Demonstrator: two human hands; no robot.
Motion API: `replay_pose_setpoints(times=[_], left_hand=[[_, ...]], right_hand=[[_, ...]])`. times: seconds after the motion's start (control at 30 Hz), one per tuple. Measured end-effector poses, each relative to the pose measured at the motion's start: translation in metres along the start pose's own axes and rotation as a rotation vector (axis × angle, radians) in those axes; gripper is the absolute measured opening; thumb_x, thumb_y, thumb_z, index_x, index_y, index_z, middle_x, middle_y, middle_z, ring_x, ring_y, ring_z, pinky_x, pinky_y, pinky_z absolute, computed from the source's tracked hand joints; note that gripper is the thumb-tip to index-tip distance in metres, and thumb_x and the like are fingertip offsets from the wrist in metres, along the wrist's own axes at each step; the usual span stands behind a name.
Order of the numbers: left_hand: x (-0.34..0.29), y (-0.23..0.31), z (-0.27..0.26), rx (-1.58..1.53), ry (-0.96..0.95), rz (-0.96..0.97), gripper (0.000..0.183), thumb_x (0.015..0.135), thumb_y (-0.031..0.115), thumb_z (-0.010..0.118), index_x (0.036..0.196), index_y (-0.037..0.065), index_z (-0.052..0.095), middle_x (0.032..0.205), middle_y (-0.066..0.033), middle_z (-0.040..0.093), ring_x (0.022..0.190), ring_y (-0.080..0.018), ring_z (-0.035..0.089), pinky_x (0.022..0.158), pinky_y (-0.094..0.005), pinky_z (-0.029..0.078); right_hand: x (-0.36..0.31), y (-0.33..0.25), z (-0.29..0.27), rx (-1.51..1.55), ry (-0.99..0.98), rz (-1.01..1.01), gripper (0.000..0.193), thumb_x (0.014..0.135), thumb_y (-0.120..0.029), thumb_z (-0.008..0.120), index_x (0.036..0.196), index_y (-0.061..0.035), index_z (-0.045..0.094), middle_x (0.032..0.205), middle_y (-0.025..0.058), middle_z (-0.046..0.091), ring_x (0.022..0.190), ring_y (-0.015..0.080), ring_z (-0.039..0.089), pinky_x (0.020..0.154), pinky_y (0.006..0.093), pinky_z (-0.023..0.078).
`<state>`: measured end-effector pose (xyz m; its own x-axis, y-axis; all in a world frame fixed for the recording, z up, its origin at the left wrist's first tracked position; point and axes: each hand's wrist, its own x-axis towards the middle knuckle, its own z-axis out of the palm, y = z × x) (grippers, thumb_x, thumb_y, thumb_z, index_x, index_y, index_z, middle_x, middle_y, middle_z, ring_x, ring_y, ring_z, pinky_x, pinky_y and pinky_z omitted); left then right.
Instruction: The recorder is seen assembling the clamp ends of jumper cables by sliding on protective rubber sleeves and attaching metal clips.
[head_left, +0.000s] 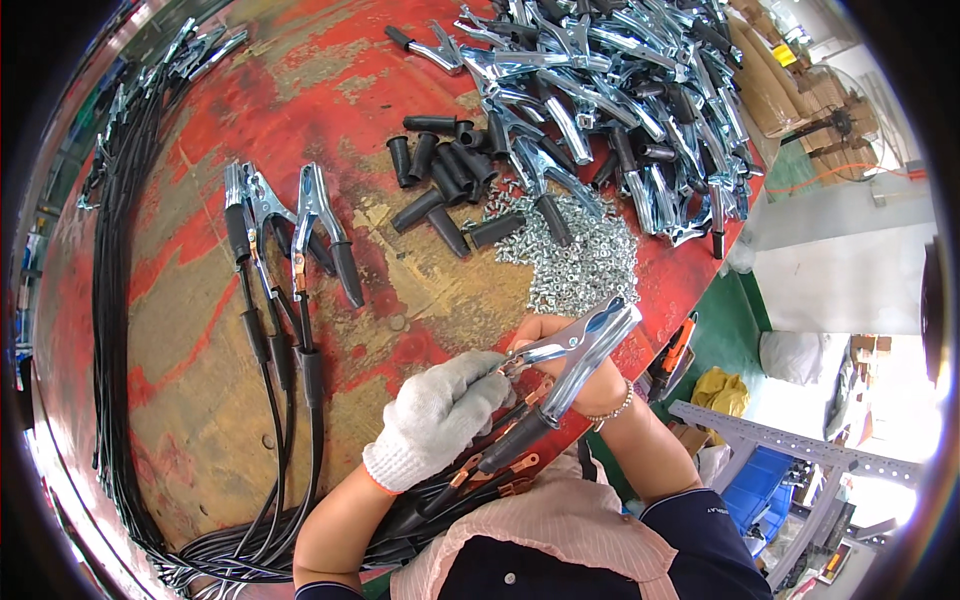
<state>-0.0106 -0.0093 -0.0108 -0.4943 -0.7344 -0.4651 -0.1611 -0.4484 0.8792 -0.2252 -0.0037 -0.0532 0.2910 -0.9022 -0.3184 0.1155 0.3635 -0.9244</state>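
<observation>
head view: at far left, black cables point(112, 330) laid lengthwise in a bundle, perhaps against tangling. next, wired clamps point(313, 200) set side by side on the worn table point(200, 400). then the gloved left hand point(435, 405), fingers nearly closed, pinching a handle end of the held clamp point(578, 372), between both hands. just beyond, metal fasteners point(585, 265), probably for short reach. further right, the bare right hand point(604, 385), curled behind the held clamp, seemingly for steadiness; cannot tell exact grip.

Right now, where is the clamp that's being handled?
In the head view, the metal clamp is right of centre, just below the pile of small fasteners, with the gloved left hand at its left and the bare right hand behind it.
</observation>
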Motion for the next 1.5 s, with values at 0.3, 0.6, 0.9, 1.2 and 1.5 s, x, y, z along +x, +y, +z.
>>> replay_pose_setpoints(times=[0.3,0.6,0.9,1.2,1.5], left_hand=[[-0.001,0.002,0.009,0.655,0.201,0.459,0.041,0.088,0.010,0.062,0.127,0.001,0.054,0.078,-0.0081,0.066,0.060,-0.0187,0.062,0.054,-0.0315,0.049],[0.006,-0.008,0.006,0.128,0.336,0.304,0.035,0.096,0.015,0.055,0.129,0.003,0.052,0.075,-0.0085,0.062,0.055,-0.0135,0.059,0.047,-0.0291,0.045],[0.009,-0.016,-0.006,-0.526,0.164,0.000,0.038,0.099,0.017,0.050,0.133,0.001,0.045,0.082,-0.0127,0.065,0.054,-0.0147,0.061,0.046,-0.0254,0.048],[0.007,-0.015,0.002,-0.068,0.179,0.006,0.032,0.100,0.013,0.043,0.130,0.001,0.048,0.086,-0.0097,0.066,0.063,-0.0132,0.062,0.054,-0.0251,0.051],[-0.002,-0.003,0.002,0.130,0.228,0.090,0.035,0.094,0.012,0.050,0.128,0.001,0.051,0.077,-0.0099,0.068,0.066,-0.0157,0.069,0.062,-0.0307,0.054]], right_hand=[[-0.018,0.019,-0.005,0.325,-0.061,-0.073,0.031,0.094,-0.022,0.059,0.115,0.0011,0.062,0.108,0.0090,0.065,0.095,0.0143,0.061,0.075,0.0273,0.050],[-0.042,-0.003,-0.062,-1.083,0.623,-0.330,0.014,0.085,-0.013,0.070,0.097,-0.0073,0.072,0.091,0.0105,0.067,0.084,0.0260,0.064,0.075,0.0340,0.051],[-0.038,0.014,-0.088,-1.275,0.764,-0.262,0.015,0.076,-0.020,0.079,0.083,-0.0078,0.072,0.079,0.0056,0.064,0.074,0.0228,0.064,0.067,0.0328,0.051],[-0.034,-0.025,-0.031,-0.975,0.632,-0.473,0.015,0.070,-0.003,0.079,0.083,-0.0062,0.072,0.079,0.0059,0.066,0.069,0.0210,0.062,0.061,0.0286,0.050],[0.016,-0.034,0.041,-0.969,0.325,-0.905,0.029,0.062,-0.002,0.084,0.087,-0.0092,0.073,0.076,0.0044,0.061,0.063,0.0226,0.057,0.055,0.0327,0.044]])
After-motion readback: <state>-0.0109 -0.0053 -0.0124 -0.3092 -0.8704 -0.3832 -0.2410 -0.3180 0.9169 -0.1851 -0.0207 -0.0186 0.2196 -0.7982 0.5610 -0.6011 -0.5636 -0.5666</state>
